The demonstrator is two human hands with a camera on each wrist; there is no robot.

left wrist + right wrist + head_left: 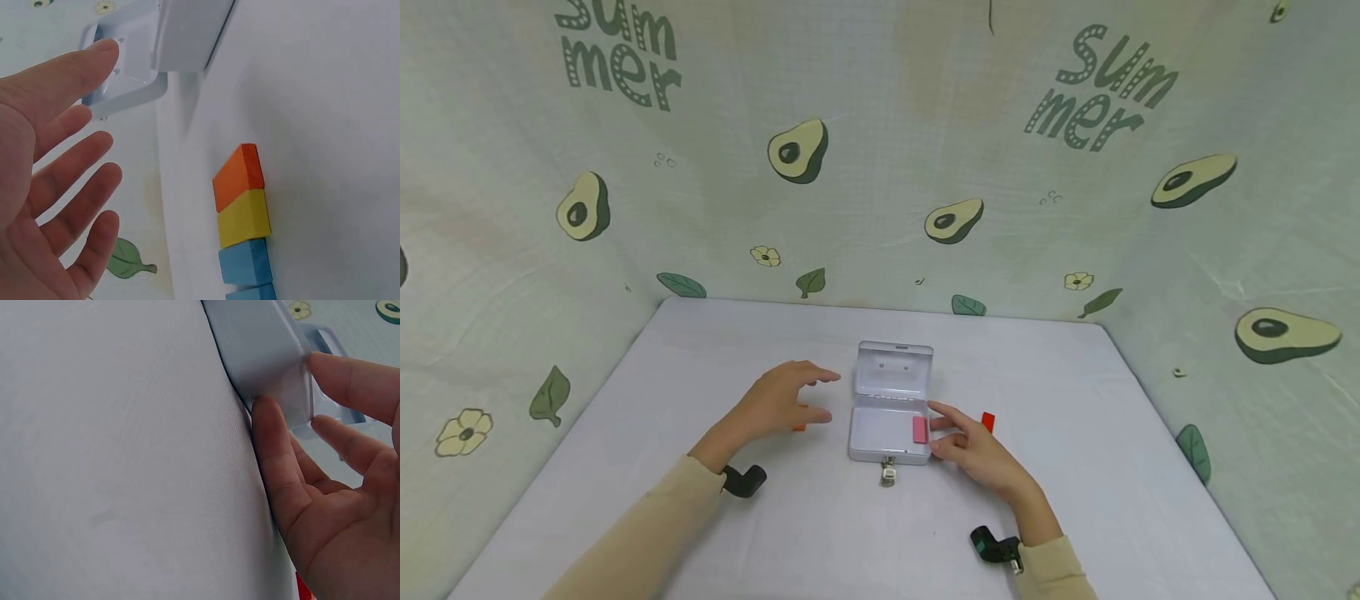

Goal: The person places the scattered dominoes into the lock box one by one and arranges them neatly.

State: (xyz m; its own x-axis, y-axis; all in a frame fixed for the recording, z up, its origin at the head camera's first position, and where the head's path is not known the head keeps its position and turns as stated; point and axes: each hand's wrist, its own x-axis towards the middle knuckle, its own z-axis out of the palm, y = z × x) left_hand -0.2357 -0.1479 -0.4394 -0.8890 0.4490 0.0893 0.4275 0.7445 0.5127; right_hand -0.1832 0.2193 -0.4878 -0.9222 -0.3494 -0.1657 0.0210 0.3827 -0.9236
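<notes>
A pale grey box (883, 429) stands on the table, its hinged lid (893, 372) raised at the back. Inside, a pink block (919, 430) lies by the right wall, and a metal clasp (888, 472) hangs at the front. My right hand (973, 446) touches the box's right side; in the right wrist view fingertips (325, 360) meet its rim and lower wall. To the left of the box my left hand (778, 402) hovers with spread fingers, holding nothing. Beside it, the left wrist view shows a row of orange (239, 178), yellow (245, 219) and blue blocks (245, 262).
A red block (988, 422) lies behind my right hand, partly hidden by it. White cloth covers the table (880, 542). Curtains (880, 167) printed with avocados and leaves enclose the back and both sides.
</notes>
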